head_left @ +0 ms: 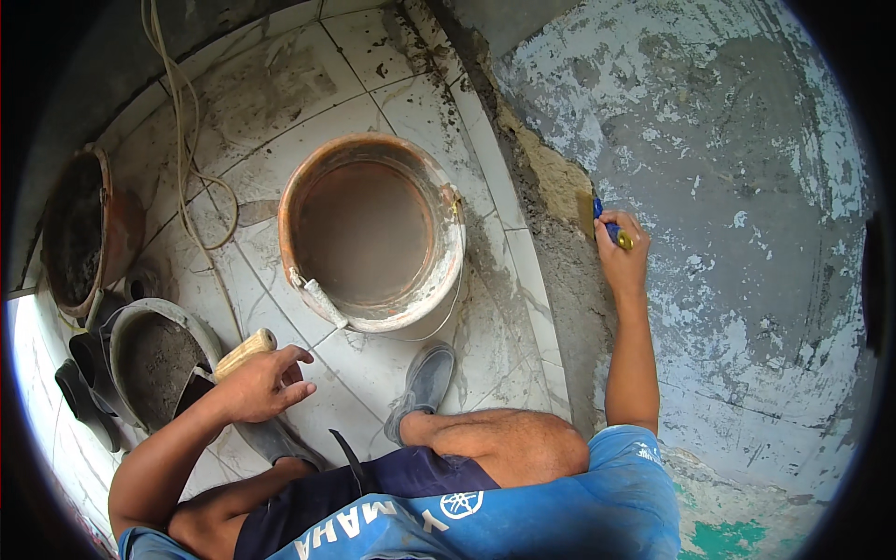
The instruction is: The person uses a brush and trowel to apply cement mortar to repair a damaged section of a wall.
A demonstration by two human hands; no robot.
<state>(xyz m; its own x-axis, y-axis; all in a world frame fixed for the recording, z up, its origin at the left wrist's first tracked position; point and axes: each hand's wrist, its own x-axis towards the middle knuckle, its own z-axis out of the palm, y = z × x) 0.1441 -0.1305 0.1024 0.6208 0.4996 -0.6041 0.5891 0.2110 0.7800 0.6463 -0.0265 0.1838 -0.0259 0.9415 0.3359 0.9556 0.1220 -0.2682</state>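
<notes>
The blue-handled brush (611,229) sits in my right hand (623,259), its long axis slanting: the bristles (585,209) point up and to the left, past my fingertips, and the yellow butt end comes out down and to the right. What matters most is that slant — the bristles lie on the left of my fingers, toward the crumbled strip (551,173) along the edge of the patchy grey wall (728,168); whether they press on it or stand just off, I cannot tell. My right fingers are closed around the handle, with only the brush in them. My left hand (264,385) is well apart from it, beyond the big bucket (287,219) of murky water, its fingers half curled and parted with nothing between them. The wooden-handled trowel (245,354) lies just beside that hand, its blade over the smaller bucket (126,373); I cannot make out any contact. Under the buckets runs the tiled floor (359,392).
</notes>
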